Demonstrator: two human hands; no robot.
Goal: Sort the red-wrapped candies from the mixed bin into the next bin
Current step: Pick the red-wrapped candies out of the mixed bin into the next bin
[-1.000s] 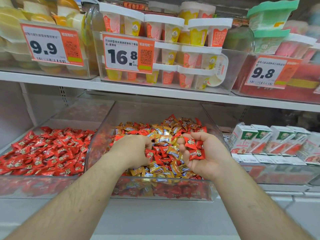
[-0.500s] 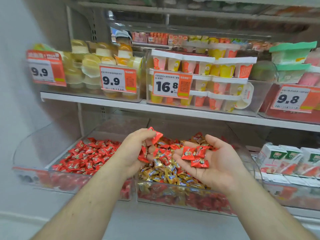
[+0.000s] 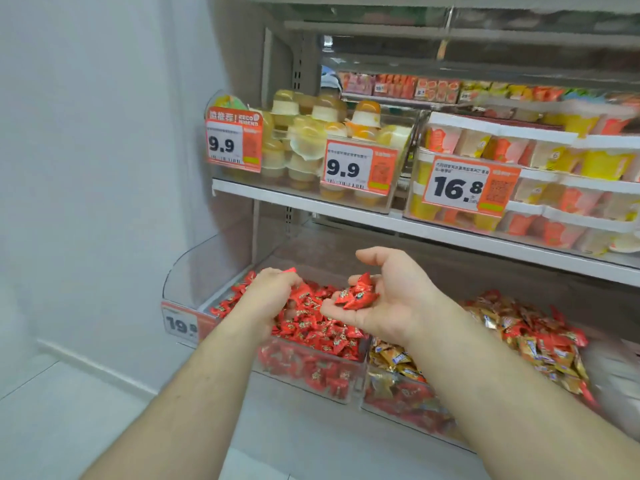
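The clear bin of red candies (image 3: 313,377) sits at the lower left of the shelf. Right of it is the mixed bin (image 3: 401,407), with gold and red candies (image 3: 526,337) piled inside. My left hand (image 3: 272,294) hovers over the red bin, knuckles up, fingers curled around red-wrapped candies; one wrapper (image 3: 289,270) pokes out on top. My right hand (image 3: 394,299) is palm up over the seam between the bins. A few red candies (image 3: 358,294) lie loose on its cupped fingers.
An upper shelf (image 3: 311,202) just above carries clear boxes of jelly cups (image 3: 304,147) and pudding cups (image 3: 554,188) with orange price tags. A white wall (image 3: 104,168) closes off the left side. A price tag (image 3: 180,325) hangs on the red bin's front.
The view swung left and both hands moved from above the mixed bin to the red bin. My left hand now hovers over the red pile; my right hand still carries red candies on its palm.
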